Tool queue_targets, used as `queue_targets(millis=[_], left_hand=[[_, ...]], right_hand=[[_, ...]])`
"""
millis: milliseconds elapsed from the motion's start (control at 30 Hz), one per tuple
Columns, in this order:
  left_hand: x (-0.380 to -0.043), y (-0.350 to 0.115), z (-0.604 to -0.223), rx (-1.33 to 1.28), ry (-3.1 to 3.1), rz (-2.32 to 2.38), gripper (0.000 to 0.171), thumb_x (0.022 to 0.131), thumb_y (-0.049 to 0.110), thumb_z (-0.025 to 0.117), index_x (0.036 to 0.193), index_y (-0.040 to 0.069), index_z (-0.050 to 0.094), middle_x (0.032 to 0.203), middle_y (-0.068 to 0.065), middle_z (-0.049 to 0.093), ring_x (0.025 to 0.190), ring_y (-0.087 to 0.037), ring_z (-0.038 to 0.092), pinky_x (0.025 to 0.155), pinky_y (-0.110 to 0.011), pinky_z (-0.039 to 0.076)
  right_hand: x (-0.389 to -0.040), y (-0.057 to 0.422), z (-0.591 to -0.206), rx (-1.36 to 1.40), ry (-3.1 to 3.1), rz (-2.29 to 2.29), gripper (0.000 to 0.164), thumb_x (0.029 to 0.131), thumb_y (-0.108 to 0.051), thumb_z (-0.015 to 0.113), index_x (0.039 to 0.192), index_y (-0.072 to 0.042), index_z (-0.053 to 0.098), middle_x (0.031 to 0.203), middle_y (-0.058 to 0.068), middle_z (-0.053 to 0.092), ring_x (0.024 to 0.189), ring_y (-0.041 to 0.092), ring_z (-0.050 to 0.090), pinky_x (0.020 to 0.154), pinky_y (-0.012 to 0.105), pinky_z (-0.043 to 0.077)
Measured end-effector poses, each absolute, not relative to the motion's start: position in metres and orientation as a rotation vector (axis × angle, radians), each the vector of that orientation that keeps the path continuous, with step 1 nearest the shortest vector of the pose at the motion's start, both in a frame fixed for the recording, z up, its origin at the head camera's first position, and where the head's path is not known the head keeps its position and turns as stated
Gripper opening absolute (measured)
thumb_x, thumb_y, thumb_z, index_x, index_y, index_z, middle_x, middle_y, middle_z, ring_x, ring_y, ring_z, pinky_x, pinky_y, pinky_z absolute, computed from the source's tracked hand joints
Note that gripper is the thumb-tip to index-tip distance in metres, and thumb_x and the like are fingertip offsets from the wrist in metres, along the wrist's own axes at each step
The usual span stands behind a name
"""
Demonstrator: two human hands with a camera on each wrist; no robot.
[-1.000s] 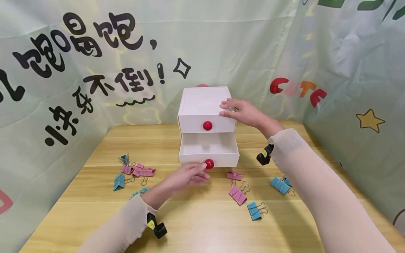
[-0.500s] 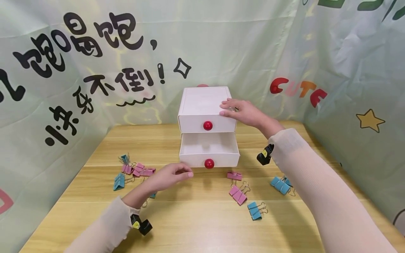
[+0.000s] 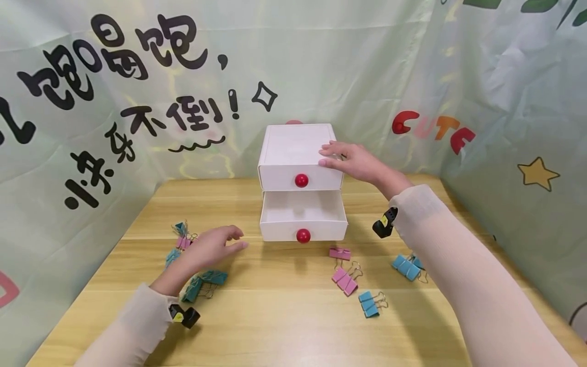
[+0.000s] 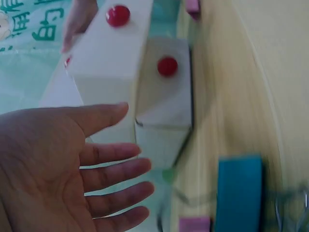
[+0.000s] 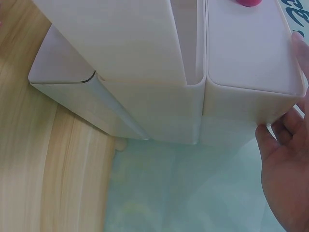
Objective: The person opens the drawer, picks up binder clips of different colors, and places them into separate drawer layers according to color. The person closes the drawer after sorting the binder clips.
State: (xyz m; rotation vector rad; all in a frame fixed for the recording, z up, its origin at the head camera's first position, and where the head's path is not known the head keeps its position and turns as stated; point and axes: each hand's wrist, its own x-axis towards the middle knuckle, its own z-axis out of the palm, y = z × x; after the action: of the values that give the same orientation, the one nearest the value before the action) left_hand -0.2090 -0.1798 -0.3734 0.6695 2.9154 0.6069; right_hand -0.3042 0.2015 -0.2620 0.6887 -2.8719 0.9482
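Left grip point(image 3: 206, 248) hangs spread; right grip point(image 3: 356, 162), loosely parted, rests on the cabinet point(image 3: 295, 145).

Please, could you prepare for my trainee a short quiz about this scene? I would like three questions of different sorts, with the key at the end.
1. Multiple choice: Which drawer of the white drawer unit is pulled out?
A) The top one
B) The middle one
C) The lowest one
2. True or false: The left hand holds nothing.
3. Fill in the gap: The ___ hand touches the white drawer unit.

Key:
1. B. The middle drawer stands out; the lowest drawer, visible in the left wrist view, is closed.
2. True. Its fingers are extended and grip nothing.
3. Right. The right hand rests at the upper right edge.
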Motion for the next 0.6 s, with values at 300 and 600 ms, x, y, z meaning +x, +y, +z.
queue_targets(millis=[300,600], left_hand=[[-0.221,-0.206,-0.381,0.503,3.05,0.302,0.049,0.096,0.038,0.063,0.128,0.001,0.058,0.123,-0.02,0.061,0.104,-0.039,0.062,0.086,-0.056,0.049],[-0.234,-0.223,-0.394,0.466,3.034,0.137,0.049,0.097,0.038,0.061,0.123,-0.004,0.059,0.111,-0.022,0.064,0.098,-0.041,0.062,0.085,-0.054,0.05]], right_hand=[[-0.304,0.201,-0.261,0.685,-2.874,0.933,0.064,0.09,-0.057,0.062,0.14,-0.016,0.056,0.15,-0.001,0.044,0.145,0.017,0.023,0.116,0.047,0.022],[-0.305,0.201,-0.262,0.69,-2.869,0.927,0.064,0.09,-0.057,0.062,0.139,-0.016,0.057,0.15,-0.001,0.044,0.145,0.016,0.023,0.116,0.047,0.022]])
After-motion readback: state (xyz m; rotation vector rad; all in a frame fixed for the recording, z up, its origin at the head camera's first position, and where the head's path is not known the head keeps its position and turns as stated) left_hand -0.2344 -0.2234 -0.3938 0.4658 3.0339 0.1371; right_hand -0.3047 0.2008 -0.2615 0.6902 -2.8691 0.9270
